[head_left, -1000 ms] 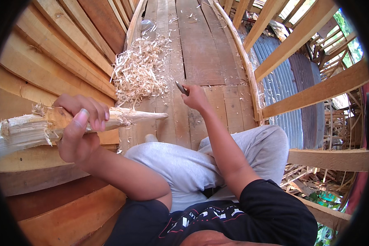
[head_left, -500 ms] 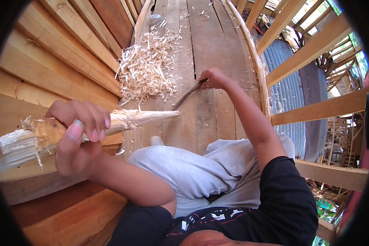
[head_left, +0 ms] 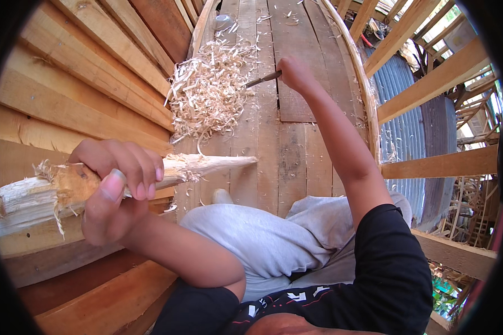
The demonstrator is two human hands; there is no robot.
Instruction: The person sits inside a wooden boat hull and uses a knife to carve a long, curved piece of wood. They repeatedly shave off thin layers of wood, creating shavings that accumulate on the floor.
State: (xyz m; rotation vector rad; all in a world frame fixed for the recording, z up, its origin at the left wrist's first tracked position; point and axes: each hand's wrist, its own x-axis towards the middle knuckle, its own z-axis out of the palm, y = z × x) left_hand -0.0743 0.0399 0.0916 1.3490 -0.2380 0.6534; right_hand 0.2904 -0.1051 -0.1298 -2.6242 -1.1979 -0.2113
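My left hand (head_left: 114,173) is wrapped around a pale, roughly peeled wooden pole (head_left: 221,163). The pole runs in from the left edge, has frayed fibres near my grip, and tapers to a point on the right. Farther off, my right hand (head_left: 296,73) is closed on the handle of a knife (head_left: 262,80), whose dark blade points left toward a heap of wood shavings (head_left: 212,92). Knife and pole are apart, with plank floor showing between them. My fingers hide part of the knife's handle.
Wooden boards (head_left: 78,100) form a wall close on my left. A wooden rail with slats (head_left: 436,84) borders the right, with corrugated metal sheet (head_left: 399,111) beyond. A small clear container (head_left: 223,22) stands past the shavings on the plank floor (head_left: 296,145).
My right hand has carried the knife away from the pole's tip, forward toward the shavings. The left hand keeps its hold on the pole; the whole view has shifted slightly.
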